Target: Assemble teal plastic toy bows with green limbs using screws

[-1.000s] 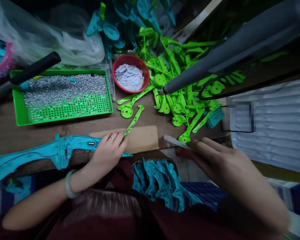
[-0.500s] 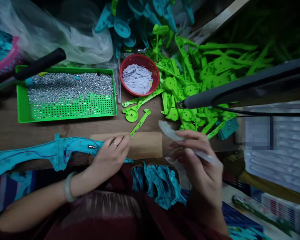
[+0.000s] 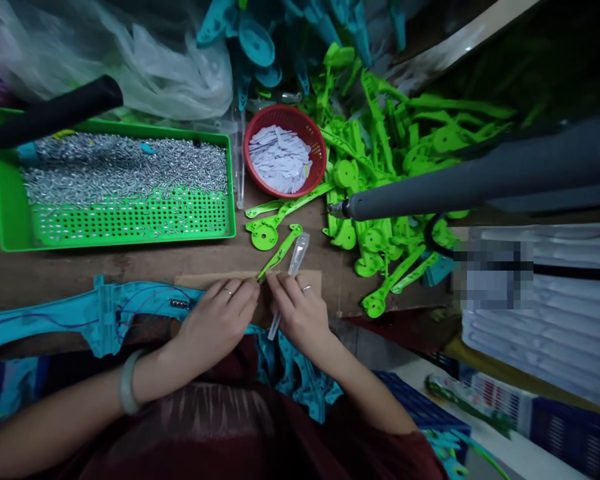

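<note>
Beyond both hands, green tray [image 3: 10, 220] of metal pins and red basket [image 3: 319, 143] unmoved, left hand [image 3: 217, 320] still curled on blue plastic frame [image 3: 55, 320] pinching green strip [image 3: 280, 252], right hand [image 3: 300, 313], half a second ago apart and raised, now beside it, fingers closed round clear tube [image 3: 297, 253].

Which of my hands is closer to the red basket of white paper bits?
Right. The right hand lies almost straight below the red basket, holding a clear tube. The left hand lies farther off to the left, on the teal part.
</note>
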Available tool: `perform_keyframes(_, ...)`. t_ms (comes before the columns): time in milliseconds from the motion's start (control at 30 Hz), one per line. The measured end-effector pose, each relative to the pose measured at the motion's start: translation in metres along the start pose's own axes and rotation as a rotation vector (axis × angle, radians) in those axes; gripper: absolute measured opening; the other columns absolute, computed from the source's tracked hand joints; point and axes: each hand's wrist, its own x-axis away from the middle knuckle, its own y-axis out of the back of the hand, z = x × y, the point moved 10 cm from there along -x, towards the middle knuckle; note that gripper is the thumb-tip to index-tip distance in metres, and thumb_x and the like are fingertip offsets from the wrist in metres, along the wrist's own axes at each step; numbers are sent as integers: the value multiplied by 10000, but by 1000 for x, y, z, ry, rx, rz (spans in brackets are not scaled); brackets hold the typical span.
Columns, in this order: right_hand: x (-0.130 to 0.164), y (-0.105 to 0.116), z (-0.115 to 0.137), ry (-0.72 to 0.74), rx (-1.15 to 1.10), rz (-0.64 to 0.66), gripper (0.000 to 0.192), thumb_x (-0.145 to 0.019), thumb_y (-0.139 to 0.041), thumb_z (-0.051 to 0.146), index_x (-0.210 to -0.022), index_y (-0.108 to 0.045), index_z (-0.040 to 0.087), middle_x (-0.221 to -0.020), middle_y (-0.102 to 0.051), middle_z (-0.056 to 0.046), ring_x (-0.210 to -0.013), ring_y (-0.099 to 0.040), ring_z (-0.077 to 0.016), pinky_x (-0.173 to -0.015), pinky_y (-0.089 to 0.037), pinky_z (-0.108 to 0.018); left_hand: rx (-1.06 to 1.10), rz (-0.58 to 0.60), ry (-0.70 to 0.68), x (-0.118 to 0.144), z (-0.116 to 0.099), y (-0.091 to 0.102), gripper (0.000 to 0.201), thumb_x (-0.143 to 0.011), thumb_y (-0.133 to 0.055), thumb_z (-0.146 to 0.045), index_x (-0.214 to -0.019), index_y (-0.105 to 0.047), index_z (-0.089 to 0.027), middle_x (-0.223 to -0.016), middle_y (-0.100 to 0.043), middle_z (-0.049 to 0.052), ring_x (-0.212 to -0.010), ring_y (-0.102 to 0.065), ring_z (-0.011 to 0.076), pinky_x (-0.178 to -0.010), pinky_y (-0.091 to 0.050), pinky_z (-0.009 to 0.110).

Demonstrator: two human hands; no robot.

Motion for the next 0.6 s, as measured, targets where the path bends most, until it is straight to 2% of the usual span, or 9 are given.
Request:
perform_keyframes(200,-11,1,-4,15,-63,60,362,-909,-474,112,-1258,-572,129,-954,-615,-120,-881,-522,-254,-729,-523,-357,-44,29,39,-1,3,-2,368,-926,-448,-67,-1274,-568,-63,-998,-631,99,-934,-586,225,-798,-483,352)
perform_keyframes(267,-8,15,-9,-3,-112,-10,358,-894,-501,113,-1242,-568,168,-1045,-602,-118,-886,-539,-240,-703,-521,-342,-72,15,50,-3,2,1,368,-910,-451,-53,-1255,-581,-48,-976,-625,105,-932,-583,233,-772,-479,346)
perform_keyframes(333,2,41,-23,-95,-163,-163,362,-884,-512,123,-1234,-546,207,-1131,-550,-119,-914,-549,-231,-701,-518,-342,-93,-3,55,-5,1,3,357,-898,-450,-37,-1219,-605,-38,-958,-623,114,-928,-579,240,-738,-472,338)
perform_keyframes(433,24,78,-54,-291,-301,-356,327,-880,-530,158,-1199,-517,231,-1081,-516,-100,-968,-550,-240,-769,-511,-380,-112,-12,42,-8,-3,3,329,-894,-441,-23,-1159,-636,-34,-955,-627,127,-917,-577,245,-701,-463,333)
perform_keyframes(500,31,83,-71,-368,-424,-360,278,-890,-551,183,-1162,-526,231,-1031,-547,-79,-965,-562,-231,-800,-501,-388,-135,-11,26,-9,-6,2,321,-897,-442,-24,-1147,-644,-36,-960,-634,133,-912,-578,249,-697,-460,334)
perform_keyframes(600,29,72,-84,-410,-506,-283,203,-924,-554,221,-1125,-584,216,-1043,-599,-78,-981,-586,-219,-847,-492,-391,-162,-4,33,-6,-5,1,338,-921,-480,-72,-1229,-611,-28,-1009,-647,150,-942,-586,264,-743,-466,354)
